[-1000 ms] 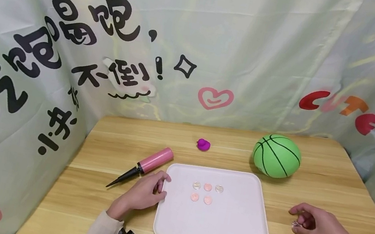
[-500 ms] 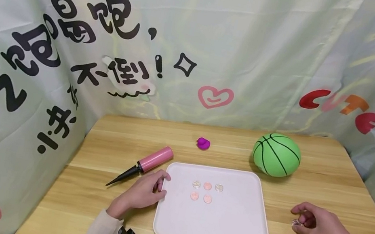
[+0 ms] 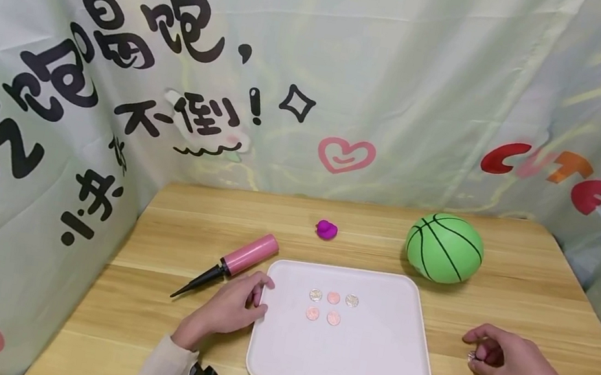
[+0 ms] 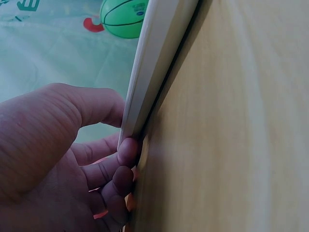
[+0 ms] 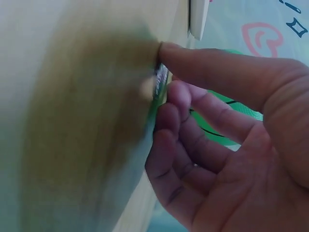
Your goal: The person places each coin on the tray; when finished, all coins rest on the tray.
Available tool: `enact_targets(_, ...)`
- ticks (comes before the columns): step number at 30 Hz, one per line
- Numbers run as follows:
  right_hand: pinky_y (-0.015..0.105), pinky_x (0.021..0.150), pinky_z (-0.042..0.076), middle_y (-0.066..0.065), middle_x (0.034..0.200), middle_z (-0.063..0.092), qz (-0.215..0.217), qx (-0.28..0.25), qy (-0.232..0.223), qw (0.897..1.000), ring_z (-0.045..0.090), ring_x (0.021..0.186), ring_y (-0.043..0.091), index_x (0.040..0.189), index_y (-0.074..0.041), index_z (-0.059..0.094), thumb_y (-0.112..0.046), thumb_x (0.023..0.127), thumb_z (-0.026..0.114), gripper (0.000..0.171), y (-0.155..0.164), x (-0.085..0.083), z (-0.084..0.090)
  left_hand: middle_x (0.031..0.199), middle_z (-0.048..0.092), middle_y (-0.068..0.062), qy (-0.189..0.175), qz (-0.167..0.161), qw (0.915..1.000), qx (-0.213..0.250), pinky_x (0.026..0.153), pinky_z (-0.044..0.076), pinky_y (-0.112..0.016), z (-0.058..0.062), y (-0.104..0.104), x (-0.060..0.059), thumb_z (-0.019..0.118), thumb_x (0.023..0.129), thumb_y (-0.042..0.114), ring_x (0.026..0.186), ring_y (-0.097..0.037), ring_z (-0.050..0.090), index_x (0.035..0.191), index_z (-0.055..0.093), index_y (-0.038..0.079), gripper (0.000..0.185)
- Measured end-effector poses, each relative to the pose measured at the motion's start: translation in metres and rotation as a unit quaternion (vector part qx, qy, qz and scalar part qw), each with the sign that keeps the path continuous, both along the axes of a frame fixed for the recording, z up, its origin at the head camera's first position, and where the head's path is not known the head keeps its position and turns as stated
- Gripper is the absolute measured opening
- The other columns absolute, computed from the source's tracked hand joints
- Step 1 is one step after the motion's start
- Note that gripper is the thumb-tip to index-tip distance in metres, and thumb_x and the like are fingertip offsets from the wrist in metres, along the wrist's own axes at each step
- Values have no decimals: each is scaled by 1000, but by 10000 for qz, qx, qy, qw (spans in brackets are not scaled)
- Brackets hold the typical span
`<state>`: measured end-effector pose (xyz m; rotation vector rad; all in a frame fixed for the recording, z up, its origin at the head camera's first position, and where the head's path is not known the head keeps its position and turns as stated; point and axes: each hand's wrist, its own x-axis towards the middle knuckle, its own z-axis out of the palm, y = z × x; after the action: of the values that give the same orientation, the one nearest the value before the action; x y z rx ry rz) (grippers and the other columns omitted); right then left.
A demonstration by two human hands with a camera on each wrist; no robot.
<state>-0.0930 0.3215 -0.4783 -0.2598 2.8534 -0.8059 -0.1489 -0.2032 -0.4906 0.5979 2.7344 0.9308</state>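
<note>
A white rectangular tray (image 3: 343, 365) lies on the wooden table, bearing several flat coins in two rows. Silvery coins (image 3: 351, 300) and pinkish coins (image 3: 333, 318) make up the rows. My left hand (image 3: 231, 304) grips the tray's left rim; in the left wrist view its thumb lies against the rim and its fingertips tuck against the tray's side. Right of the tray, my right hand (image 3: 519, 370) is low over the table with curled fingers. A small silvery coin (image 3: 472, 356) shows between its thumb and fingers, mostly hidden by them.
Left of the tray lies a pink and black hand pump (image 3: 248, 256). Behind it sits a purple rubber duck (image 3: 326, 229), and a green ball (image 3: 445, 250) stands at the back right. A printed curtain (image 3: 409, 100) surrounds the table (image 3: 202, 211) at the back and sides.
The right hand's fingers have shifted slightly around the small coin, which now shows a little less. The left hand, tray and its coins stay in place.
</note>
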Motion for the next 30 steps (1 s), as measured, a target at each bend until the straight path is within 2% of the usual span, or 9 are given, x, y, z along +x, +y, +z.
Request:
enact_targets(6, 23, 67, 49, -5, 87, 63, -153, -75, 264, 9995, 51, 74, -6, 114, -7, 73, -9, 86, 91, 34, 0, 2, -1, 87, 55, 7, -30, 19, 10000, 30, 72, 44, -22, 1, 0, 0, 74, 99, 11, 77, -6, 50, 133, 63, 13, 35)
enact_targets(12, 22, 68, 51, -4, 88, 66, -222, -157, 56, 9996, 53, 75, -5, 114, -5, 74, -10, 86, 90, 33, -1, 0, -1, 87, 55, 6, 3, -15, 10000, 27, 72, 43, -22, 0, 0, 0, 74, 99, 11, 76, -6, 49, 132, 64, 13, 35)
enact_targets(16, 22, 67, 50, -4, 88, 64, -122, -236, 116, 9996, 52, 75, -5, 113, -6, 74, -8, 86, 90, 31, -4, 0, -2, 87, 56, 5, 13, -31, 10000, 55, 71, 42, -22, 1, 0, 0, 75, 99, 11, 75, -6, 50, 131, 64, 12, 34)
enact_targets(23, 22, 66, 49, -11, 81, 59, 81, -487, 503, 9975, 50, 74, -6, 111, -8, 75, -1, 85, 88, 30, -12, 3, -8, 87, 56, 4, 19, -34, 10000, 64, 71, 43, -22, 2, -1, -1, 75, 99, 11, 76, -7, 50, 132, 64, 13, 35)
enact_targets(27, 22, 66, 48, -8, 85, 57, 78, -517, 739, 9959, 49, 75, -6, 111, -9, 74, -1, 83, 90, 34, -14, 3, -10, 87, 57, 4, 8, -41, 10000, 64, 71, 43, -22, 2, -1, -1, 75, 99, 11, 76, -7, 51, 133, 64, 13, 36)
enact_targets(30, 22, 67, 53, -6, 88, 62, 49, -534, 816, 9952, 52, 77, -8, 110, -7, 74, 1, 84, 89, 31, -14, 3, -9, 87, 57, 4, -10, -63, 9999, 79, 71, 43, -22, 2, -1, 0, 75, 99, 11, 76, -7, 50, 133, 63, 12, 36)
